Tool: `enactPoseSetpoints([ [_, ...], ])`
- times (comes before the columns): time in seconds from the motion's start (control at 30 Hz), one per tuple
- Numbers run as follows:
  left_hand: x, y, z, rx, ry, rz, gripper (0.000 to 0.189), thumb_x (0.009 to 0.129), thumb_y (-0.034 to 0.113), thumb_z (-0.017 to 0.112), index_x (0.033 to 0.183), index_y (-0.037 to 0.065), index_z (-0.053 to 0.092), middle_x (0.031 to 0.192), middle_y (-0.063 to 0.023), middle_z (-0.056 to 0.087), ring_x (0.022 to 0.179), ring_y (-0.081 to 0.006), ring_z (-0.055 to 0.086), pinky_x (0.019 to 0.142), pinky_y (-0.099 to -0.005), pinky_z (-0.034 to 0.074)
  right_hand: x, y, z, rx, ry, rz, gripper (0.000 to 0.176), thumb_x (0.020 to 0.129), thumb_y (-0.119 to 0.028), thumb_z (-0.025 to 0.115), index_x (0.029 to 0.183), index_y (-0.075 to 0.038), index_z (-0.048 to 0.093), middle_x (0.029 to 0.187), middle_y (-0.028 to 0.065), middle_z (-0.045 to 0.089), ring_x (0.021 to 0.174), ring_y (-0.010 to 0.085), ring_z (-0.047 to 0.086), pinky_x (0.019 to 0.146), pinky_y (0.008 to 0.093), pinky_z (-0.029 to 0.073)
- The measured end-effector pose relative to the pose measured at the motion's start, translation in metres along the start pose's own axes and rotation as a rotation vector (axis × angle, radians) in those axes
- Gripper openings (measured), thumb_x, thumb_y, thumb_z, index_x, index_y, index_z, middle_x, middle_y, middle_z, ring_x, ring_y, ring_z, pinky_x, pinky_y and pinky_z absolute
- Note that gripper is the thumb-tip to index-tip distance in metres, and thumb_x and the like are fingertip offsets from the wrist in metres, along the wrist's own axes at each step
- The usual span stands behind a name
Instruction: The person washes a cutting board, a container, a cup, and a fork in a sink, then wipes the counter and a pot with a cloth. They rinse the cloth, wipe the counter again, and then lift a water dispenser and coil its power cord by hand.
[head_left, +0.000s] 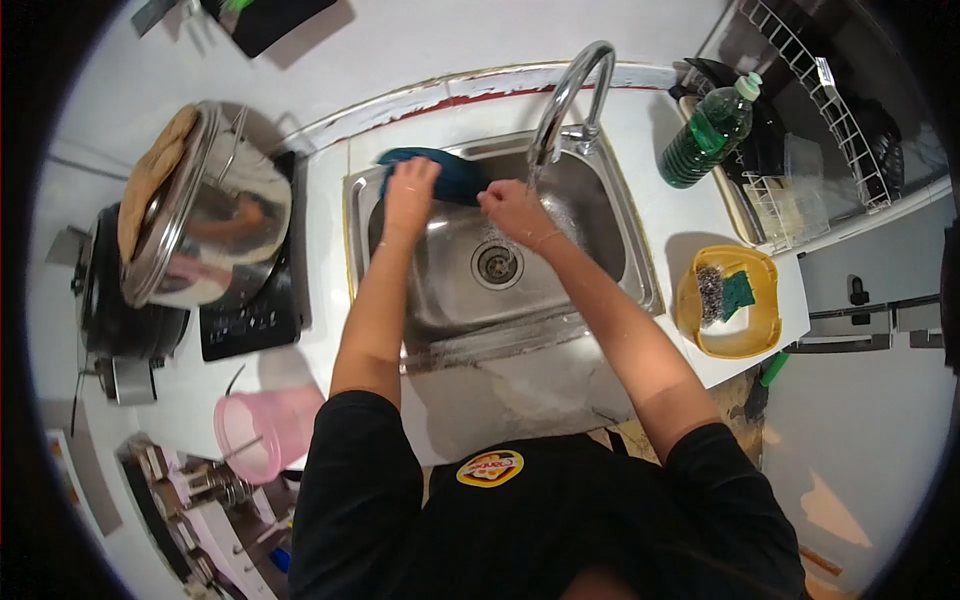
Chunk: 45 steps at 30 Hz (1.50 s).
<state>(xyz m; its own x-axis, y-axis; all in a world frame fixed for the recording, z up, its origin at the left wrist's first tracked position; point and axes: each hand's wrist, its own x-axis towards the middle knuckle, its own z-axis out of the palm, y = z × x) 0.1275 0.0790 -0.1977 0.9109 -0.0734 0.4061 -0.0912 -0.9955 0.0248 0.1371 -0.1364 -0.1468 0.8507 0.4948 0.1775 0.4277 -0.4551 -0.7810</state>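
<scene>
A dark teal-blue piece (458, 180), which looks like a cloth, is at the far left corner of the steel sink (440, 300). My left hand (412, 190) grips it from above, its fingertips curled over the far side. At the piece's right end is my right hand (515, 208), fingers pinched together; whether they hold its edge is hard to make out. Water falls from the curved chrome faucet (550, 125) beside my right wrist. Below both hands, the drain (497, 264) shows in the basin floor.
Right of the sink stand a green dish soap bottle (706, 135) and a yellow tub (752, 340) with a green scouring pad (737, 291) and a steel scrubber (710, 295). A lidded steel pot (245, 230) and a pink bucket (300, 405) are at left. A white wire rack (815, 85) is at right.
</scene>
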Motion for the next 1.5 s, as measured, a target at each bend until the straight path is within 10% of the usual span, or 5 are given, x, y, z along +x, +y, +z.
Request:
enactPoseSetpoints([
  [0.47,-0.233,0.078,-0.148,0.038,-0.145,-0.576,0.024,0.073,0.025,0.062,0.087,0.006,0.059,0.094,-0.014,0.05,0.088,-0.0329,0.049,0.076,-0.045,0.038,0.003,-0.006,-0.018,0.54,-0.185,0.427,0.026,0.086,-0.028,0.051,0.073,-0.007,0.058,0.062,0.0018,0.053,0.051,0.0117,0.052,0.046,0.0267,0.046],
  [0.7,-0.196,0.065,-0.177,-1.13,0.076,-1.041,0.031,0.087,0.026,0.056,0.07,-0.001,0.054,0.058,0.0014,0.047,0.058,-0.0089,0.044,0.056,-0.0259,0.039,-0.001,-0.012,-0.039,0.64,-0.128,0.386,0.025,0.084,-0.028,0.053,0.075,-0.005,0.06,0.063,0.0019,0.055,0.05,0.0135,0.053,0.046,0.0283,0.047],
  [1.03,-0.106,0.037,-0.046,0.974,-0.929,-0.139,0.052,0.097,0.035,0.021,0.145,0.016,0.016,0.151,0.0045,0.013,0.139,-0.0246,0.011,0.108,-0.0576,-0.008,-0.02,-0.032,-0.067,0.622,-0.152,0.253,0.03,0.084,-0.031,0.053,0.08,-0.001,0.06,0.066,0.0032,0.056,0.051,0.0122,0.054,0.045,0.0264,0.045],
  [1.27,-0.047,0.07,0.042,0.307,-0.293,-0.371,0.075,0.08,0.052,0.054,0.133,0.001,0.04,0.142,-0.0222,0.027,0.134,-0.0428,0.016,0.106,-0.0544,0.017,-0.021,-0.038,-0.066,0.385,-0.084,0.355,0.028,0.086,-0.028,0.055,0.078,-0.002,0.06,0.067,0.0041,0.059,0.055,0.0097,0.056,0.046,0.0246,0.047],
  [1.5,-0.059,0.182,0.14,-0.291,-0.343,0.269,0.06,0.082,0.05,0.05,0.134,0.021,0.041,0.146,-0.004,0.026,0.138,-0.035,0.008,0.105,-0.0539,0.02,-0.004,0.017,-0.02,0.041,-0.028,0.174,0.023,0.078,-0.024,0.056,0.078,-0.001,0.061,0.067,0.0108,0.061,0.061,0.0183,0.06,0.058,0.0316,0.048],
])
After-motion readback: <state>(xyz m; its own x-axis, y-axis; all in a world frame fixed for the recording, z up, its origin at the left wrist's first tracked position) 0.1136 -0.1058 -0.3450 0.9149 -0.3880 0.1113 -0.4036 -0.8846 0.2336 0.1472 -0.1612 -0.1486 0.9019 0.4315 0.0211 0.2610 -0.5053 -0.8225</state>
